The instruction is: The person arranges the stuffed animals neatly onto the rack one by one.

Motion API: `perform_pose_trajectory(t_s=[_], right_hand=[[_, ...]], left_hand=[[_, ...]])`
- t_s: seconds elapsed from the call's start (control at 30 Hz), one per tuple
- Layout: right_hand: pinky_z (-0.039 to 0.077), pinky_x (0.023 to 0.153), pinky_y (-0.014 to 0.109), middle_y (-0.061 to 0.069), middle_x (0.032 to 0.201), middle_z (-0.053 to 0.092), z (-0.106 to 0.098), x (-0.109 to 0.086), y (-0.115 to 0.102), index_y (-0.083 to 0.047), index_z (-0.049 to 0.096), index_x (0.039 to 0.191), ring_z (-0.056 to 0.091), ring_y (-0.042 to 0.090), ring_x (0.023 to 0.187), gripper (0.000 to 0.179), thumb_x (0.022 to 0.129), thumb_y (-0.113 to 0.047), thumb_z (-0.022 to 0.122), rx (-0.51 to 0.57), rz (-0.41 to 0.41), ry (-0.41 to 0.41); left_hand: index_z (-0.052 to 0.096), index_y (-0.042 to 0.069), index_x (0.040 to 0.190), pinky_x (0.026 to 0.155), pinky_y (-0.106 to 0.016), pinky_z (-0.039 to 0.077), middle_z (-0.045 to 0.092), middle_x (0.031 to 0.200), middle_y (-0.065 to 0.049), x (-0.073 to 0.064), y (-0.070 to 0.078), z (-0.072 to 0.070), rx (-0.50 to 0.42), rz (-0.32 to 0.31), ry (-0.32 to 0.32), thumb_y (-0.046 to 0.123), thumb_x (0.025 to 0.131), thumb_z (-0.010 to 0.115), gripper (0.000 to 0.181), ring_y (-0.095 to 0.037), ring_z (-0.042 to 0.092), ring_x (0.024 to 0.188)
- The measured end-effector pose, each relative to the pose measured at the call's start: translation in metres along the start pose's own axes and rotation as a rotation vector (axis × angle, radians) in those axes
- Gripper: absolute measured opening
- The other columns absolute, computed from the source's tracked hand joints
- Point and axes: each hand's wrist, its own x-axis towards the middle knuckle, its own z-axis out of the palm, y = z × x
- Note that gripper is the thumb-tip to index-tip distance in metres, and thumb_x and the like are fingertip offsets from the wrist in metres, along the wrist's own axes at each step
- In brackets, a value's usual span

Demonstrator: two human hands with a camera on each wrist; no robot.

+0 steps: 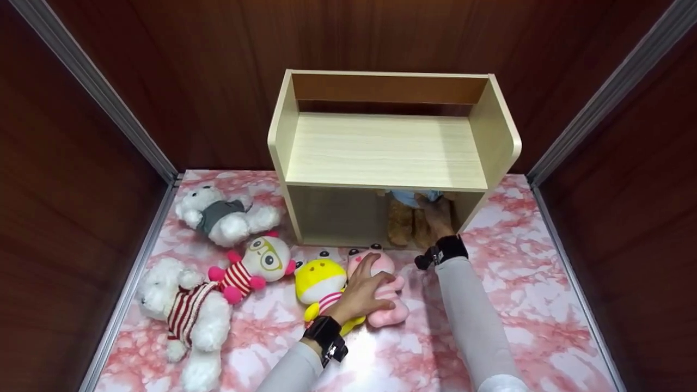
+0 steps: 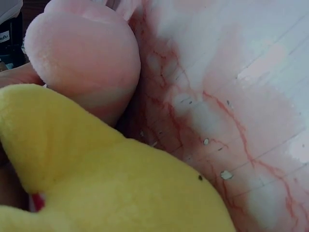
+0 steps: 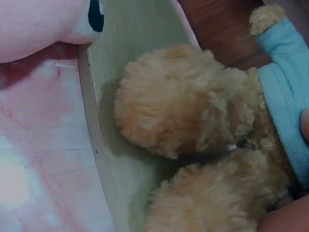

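A brown teddy bear (image 1: 401, 223) in a light blue top sits inside the shelf's lower compartment, its legs toward the front edge. My right hand (image 1: 435, 215) grips it at the torso; in the right wrist view the blue top (image 3: 289, 92) lies between finger and thumb. Outside, on the floor, my left hand (image 1: 359, 291) holds a pink plush toy (image 1: 389, 316) with black eyes, fingers spread over its body. Beside it a yellow plush toy (image 1: 320, 275) lies under my left wrist. The yellow toy hides most of that hand in the left wrist view.
A pale wooden shelf (image 1: 386, 152) stands against the back wall. Left of it lie a white plush dog (image 1: 231, 226) in grey, a pink-and-white plush (image 1: 267, 258) with glasses, and a white plush (image 1: 209, 326) in a striped sweater. Dark panels enclose the pink marbled floor (image 1: 544, 305).
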Motion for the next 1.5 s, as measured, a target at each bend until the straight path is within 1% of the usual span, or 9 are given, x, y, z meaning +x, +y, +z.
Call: perform_pose_trajectory(t_s=[0.1,0.3,0.43,0.6,0.73,0.87,1.13,1.3,1.5], right_hand=[[0.038,0.113,0.026,0.006,0.14,0.048,-0.001,0.002,0.004,-0.002,0.043,0.143,0.046,0.02,0.13,0.05,0.1,-0.009,0.067,0.008,0.06,-0.002],[0.031,0.119,0.03,0.016,0.155,0.04,-0.005,-0.005,0.006,0.007,0.035,0.15,0.038,0.025,0.141,0.056,0.104,-0.014,0.059,-0.148,0.1,-0.024],[0.033,0.119,0.039,0.028,0.149,0.045,-0.004,-0.016,-0.002,0.016,0.037,0.145,0.043,0.035,0.137,0.05,0.105,-0.006,0.056,-0.24,0.025,-0.058],[0.027,0.122,0.039,0.029,0.151,0.042,-0.005,-0.024,-0.011,0.015,0.035,0.148,0.039,0.036,0.141,0.051,0.104,-0.002,0.054,-0.287,-0.024,-0.127],[0.027,0.122,0.039,0.028,0.149,0.043,-0.011,-0.017,0.001,0.014,0.035,0.147,0.039,0.035,0.139,0.054,0.104,-0.008,0.058,-0.317,-0.001,-0.122],[0.032,0.118,0.039,0.029,0.142,0.047,-0.013,-0.015,0.021,0.015,0.037,0.144,0.045,0.035,0.133,0.056,0.101,-0.008,0.063,-0.324,-0.093,-0.076],[0.029,0.121,0.045,0.032,0.148,0.042,-0.018,-0.047,0.029,0.013,0.031,0.149,0.04,0.04,0.141,0.064,0.098,-0.003,0.066,-0.518,-0.263,0.018],[0.026,0.123,0.049,0.029,0.162,0.028,-0.024,-0.07,0.033,0.009,0.026,0.157,0.032,0.044,0.149,0.068,0.101,-0.003,0.064,-0.539,-0.377,0.014],[0.03,0.121,0.051,0.03,0.16,0.035,-0.037,-0.1,0.03,0.003,0.027,0.16,0.039,0.045,0.144,0.067,0.101,-0.005,0.059,-0.593,-0.314,0.022]], left_hand=[[0.071,0.02,0.13,0.122,-0.06,0.018,0.026,0.166,-0.017,0.0,0.0,0.001,-0.004,0.018,0.011,0.042,0.087,0.082,0.049,-0.033,0.016,0.155],[0.072,0.018,0.128,0.122,-0.061,0.016,0.028,0.165,-0.02,-0.001,0.0,0.002,0.009,0.052,0.026,0.041,0.087,0.083,0.048,-0.035,0.017,0.155],[0.071,0.02,0.129,0.122,-0.059,0.02,0.028,0.165,-0.018,0.0,-0.001,0.002,0.03,0.045,0.021,0.043,0.087,0.082,0.049,-0.033,0.017,0.155],[0.071,0.021,0.131,0.123,-0.058,0.018,0.027,0.166,-0.016,0.001,-0.001,0.003,0.04,0.029,0.006,0.045,0.088,0.081,0.05,-0.031,0.016,0.156],[0.071,0.022,0.13,0.123,-0.056,0.019,0.027,0.166,-0.016,0.001,0.0,0.003,0.056,0.021,0.001,0.046,0.088,0.081,0.05,-0.031,0.016,0.156],[0.071,0.022,0.131,0.123,-0.056,0.019,0.028,0.166,-0.016,0.002,-0.001,0.004,0.067,0.022,0.008,0.047,0.088,0.081,0.051,-0.032,0.017,0.155],[0.07,0.021,0.131,0.124,-0.055,0.019,0.029,0.164,-0.018,-0.001,-0.001,0.004,0.08,0.035,0.03,0.046,0.088,0.08,0.051,-0.034,0.018,0.155],[0.07,0.02,0.133,0.124,-0.056,0.018,0.028,0.165,-0.019,-0.006,0.001,0.001,0.083,0.04,0.034,0.046,0.089,0.079,0.052,-0.035,0.018,0.155],[0.07,0.017,0.134,0.123,-0.06,0.018,0.026,0.166,-0.021,-0.007,0.006,-0.007,0.026,0.068,0.038,0.044,0.091,0.077,0.051,-0.036,0.017,0.155]])
